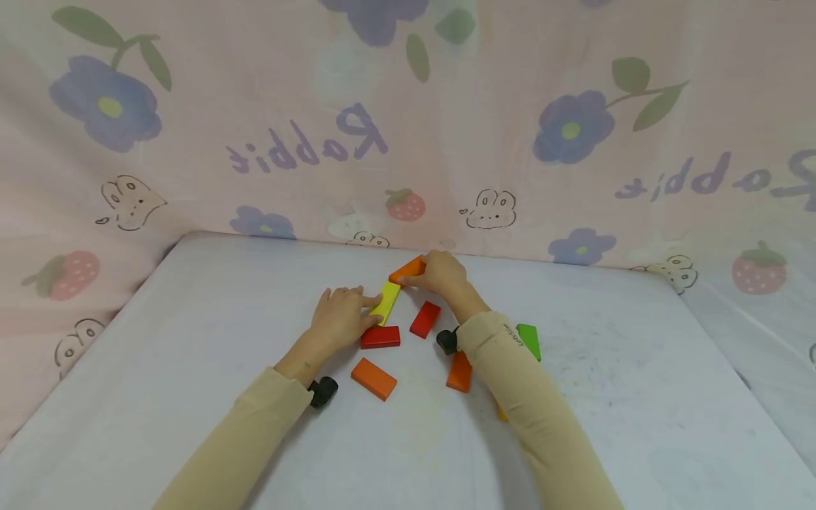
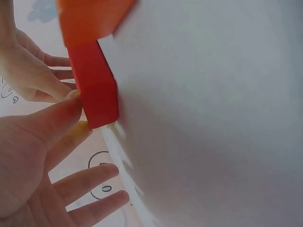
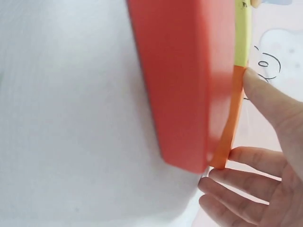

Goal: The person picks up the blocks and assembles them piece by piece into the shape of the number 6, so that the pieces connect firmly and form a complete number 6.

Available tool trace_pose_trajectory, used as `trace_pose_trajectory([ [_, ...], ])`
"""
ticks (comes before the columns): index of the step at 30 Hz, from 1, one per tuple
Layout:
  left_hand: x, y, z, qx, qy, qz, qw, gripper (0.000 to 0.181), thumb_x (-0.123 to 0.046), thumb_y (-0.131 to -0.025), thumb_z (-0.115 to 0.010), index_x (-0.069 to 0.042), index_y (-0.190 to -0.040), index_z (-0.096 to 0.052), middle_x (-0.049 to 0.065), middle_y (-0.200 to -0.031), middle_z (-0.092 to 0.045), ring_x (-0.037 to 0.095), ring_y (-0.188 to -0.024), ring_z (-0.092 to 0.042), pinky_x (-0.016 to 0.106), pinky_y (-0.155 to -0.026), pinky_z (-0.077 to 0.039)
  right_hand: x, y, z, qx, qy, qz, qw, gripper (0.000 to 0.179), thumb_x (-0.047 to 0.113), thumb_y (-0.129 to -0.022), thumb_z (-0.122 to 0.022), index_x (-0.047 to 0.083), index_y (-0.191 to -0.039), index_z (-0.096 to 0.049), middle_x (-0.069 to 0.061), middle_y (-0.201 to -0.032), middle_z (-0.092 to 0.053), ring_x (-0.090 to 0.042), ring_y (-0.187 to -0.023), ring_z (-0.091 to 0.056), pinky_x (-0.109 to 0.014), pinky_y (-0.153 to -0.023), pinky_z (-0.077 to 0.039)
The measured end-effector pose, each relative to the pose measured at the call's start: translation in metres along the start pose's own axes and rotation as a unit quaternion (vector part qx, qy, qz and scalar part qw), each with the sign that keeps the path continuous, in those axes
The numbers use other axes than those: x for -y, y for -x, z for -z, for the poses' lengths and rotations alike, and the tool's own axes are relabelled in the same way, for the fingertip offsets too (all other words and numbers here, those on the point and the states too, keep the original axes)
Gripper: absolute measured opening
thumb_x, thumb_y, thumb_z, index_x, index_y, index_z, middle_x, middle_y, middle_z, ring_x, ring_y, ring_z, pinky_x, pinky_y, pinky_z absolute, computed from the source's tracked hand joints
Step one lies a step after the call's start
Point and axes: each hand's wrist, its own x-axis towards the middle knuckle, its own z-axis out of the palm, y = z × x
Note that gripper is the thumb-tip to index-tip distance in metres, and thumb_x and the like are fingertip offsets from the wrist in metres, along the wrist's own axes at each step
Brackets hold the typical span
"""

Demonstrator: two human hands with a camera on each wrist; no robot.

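At the far side of the white table, my right hand (image 1: pixel 444 275) holds an orange block (image 1: pixel 404 270), thumb near one end and fingers at the other. A yellow block (image 1: pixel 386 301) meets that orange block end to end at an angle. My left hand (image 1: pixel 338 315) has its thumb and index finger on the yellow block's left side and near end, other fingers spread. A red block (image 1: pixel 380 337) lies at the yellow block's near end, beside the left thumb. In the right wrist view, another red block (image 3: pixel 175 85) partly covers the orange one.
That second red block (image 1: pixel 425 319) lies between the hands. Nearer me are an orange block (image 1: pixel 373 379) and another orange block (image 1: pixel 460 372) by the right sleeve. A green block (image 1: pixel 529 341) and a mostly hidden yellow-orange block (image 1: pixel 502 412) lie by the right forearm. Patterned cloth (image 1: pixel 408 142) hangs behind.
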Motion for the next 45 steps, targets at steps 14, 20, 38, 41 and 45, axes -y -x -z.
trace_pose_trajectory([
  [14,0.003,-0.001,-0.002,0.007,-0.001,0.000,1.0000,0.048,-0.035,-0.092,-0.062,-0.022,-0.137,-0.053,0.018,-0.143,-0.048,0.040,-0.133,-0.041,0.062,-0.113,-0.018,-0.011,0.001,0.000,0.009,-0.051,0.034,0.9981,0.084,0.039,-0.079,-0.076,0.011,-0.148,-0.037,-0.014,-0.147,-0.044,-0.034,-0.130,-0.045,-0.047,-0.111,-0.035],
  [20,0.003,-0.001,-0.002,0.017,0.006,0.002,0.9998,0.048,-0.035,-0.093,-0.062,-0.021,-0.138,-0.053,0.017,-0.144,-0.047,0.039,-0.134,-0.039,0.062,-0.114,-0.017,-0.020,0.008,0.003,0.048,-0.023,0.053,0.9972,0.086,0.039,-0.082,-0.073,0.008,-0.150,-0.031,-0.014,-0.151,-0.038,-0.034,-0.136,-0.039,-0.048,-0.113,-0.033],
  [38,0.012,-0.005,0.010,0.046,0.000,-0.048,0.9978,0.044,-0.023,-0.095,-0.059,-0.018,-0.138,-0.053,0.016,-0.142,-0.050,0.039,-0.133,-0.043,0.058,-0.112,-0.027,-0.047,0.040,0.020,0.142,-0.058,0.143,0.9777,0.045,0.027,-0.084,-0.073,0.018,-0.127,-0.064,-0.011,-0.136,-0.056,-0.032,-0.124,-0.049,-0.046,-0.100,-0.046],
  [41,0.012,-0.005,0.013,0.041,0.002,-0.054,0.9977,0.043,-0.023,-0.094,-0.061,-0.018,-0.136,-0.055,0.016,-0.141,-0.051,0.039,-0.132,-0.044,0.058,-0.111,-0.028,-0.050,0.044,0.021,0.145,-0.074,0.162,0.9732,0.041,0.023,-0.085,-0.073,0.016,-0.124,-0.066,-0.011,-0.135,-0.058,-0.031,-0.121,-0.051,-0.045,-0.099,-0.046],
  [45,0.011,-0.004,0.014,0.043,0.014,-0.054,0.9976,0.043,-0.024,-0.094,-0.061,-0.017,-0.135,-0.056,0.017,-0.141,-0.051,0.039,-0.132,-0.044,0.059,-0.112,-0.026,-0.052,0.047,0.022,0.138,-0.087,0.171,0.9716,0.040,0.020,-0.085,-0.074,0.014,-0.123,-0.067,-0.011,-0.132,-0.060,-0.029,-0.116,-0.055,-0.041,-0.096,-0.049],
])
